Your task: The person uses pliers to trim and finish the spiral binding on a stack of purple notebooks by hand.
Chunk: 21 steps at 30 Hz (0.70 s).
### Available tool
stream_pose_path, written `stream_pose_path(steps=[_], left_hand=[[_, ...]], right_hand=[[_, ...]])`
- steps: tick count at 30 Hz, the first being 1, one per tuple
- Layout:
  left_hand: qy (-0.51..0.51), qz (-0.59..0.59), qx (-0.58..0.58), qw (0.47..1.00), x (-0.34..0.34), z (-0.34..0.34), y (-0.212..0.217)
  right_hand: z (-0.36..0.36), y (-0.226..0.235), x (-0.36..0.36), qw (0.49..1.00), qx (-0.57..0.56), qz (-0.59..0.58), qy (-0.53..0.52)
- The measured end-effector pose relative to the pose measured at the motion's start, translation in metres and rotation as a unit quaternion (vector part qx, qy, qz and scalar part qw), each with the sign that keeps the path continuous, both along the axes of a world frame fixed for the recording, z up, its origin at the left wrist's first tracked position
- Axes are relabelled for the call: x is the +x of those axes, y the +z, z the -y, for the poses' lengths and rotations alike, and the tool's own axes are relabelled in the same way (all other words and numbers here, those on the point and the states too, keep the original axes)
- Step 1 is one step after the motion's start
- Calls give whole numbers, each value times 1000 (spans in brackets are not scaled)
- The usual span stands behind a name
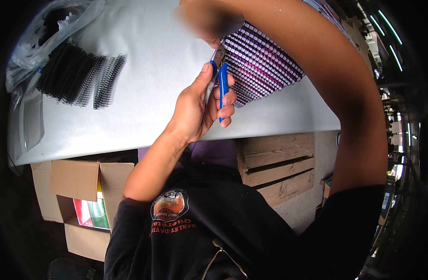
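Observation:
My left hand [195, 105] is closed around a pair of cutting pliers with blue handles [223, 91], their metal jaws pointing away from me. At the jaws, my right hand [209, 23] reaches in from the far side, its arm curving round from the right. Most of that hand is blurred; the fingertips that show are bent together close to the tool, and what they pinch cannot be made out. Just right of the pliers lies a fanned stack of coil-bound notebooks [263, 63], purple and white along the bound edges, with dark wire loops.
Loose black spiral coils [78, 74] lie at the left of the grey-white tabletop [148, 88], beside a clear plastic bag [25, 56]. Below the table edge stand an open cardboard box [74, 179] with colourful items inside and a wooden slatted crate [279, 163].

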<state>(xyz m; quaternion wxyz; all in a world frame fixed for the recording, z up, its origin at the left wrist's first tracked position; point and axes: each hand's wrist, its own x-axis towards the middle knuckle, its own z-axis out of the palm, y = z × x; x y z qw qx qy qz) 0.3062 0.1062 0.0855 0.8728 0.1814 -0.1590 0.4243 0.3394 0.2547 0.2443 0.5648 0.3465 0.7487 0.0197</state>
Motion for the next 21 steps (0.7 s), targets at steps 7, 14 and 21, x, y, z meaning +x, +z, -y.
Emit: stream_pose_path(steps=[7,14,21], left_hand=[[134,-278,-85,947,8,9,45],[113,-217,-63,968,0,14,39],[127,-252,-74,957,8,9,54]], right_hand=[[-1,4,1,999,-1,-31,12],[-1,5,-4,996,4,-78,38],[1,8,-2,992,21,-117,49]])
